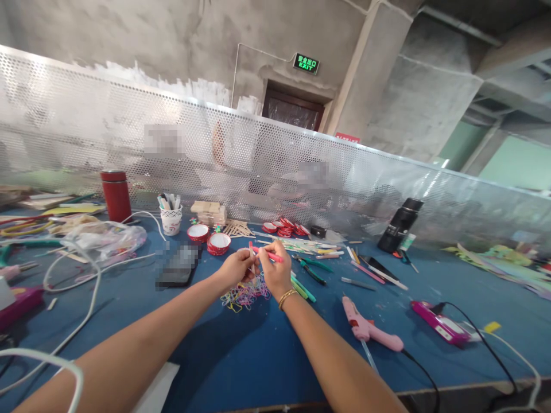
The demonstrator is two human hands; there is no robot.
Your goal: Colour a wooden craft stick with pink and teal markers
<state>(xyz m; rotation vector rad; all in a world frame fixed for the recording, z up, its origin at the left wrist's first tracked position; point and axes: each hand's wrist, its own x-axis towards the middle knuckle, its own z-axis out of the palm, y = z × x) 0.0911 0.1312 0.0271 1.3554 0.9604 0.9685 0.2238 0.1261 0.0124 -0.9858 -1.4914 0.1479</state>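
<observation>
My right hand [276, 265] is closed around a pink marker [274, 257] above the middle of the blue table. Close beside it, my left hand [237, 268] pinches a small pale stick [253, 267], its fingertips almost touching the right hand's. The marker's tip end points left, toward the stick. Under both hands lies a loose pile of colourful rubber bands [244, 295]. Fingers partly hide the stick's ends.
Pliers [313, 272] and green markers [303, 288] lie right of the hands, with a pink glue gun [369, 328] farther right. Left are a phone [179, 266], red tape rolls [218, 244] and a paper cup [171, 221]. A black bottle [400, 225] leans at back right.
</observation>
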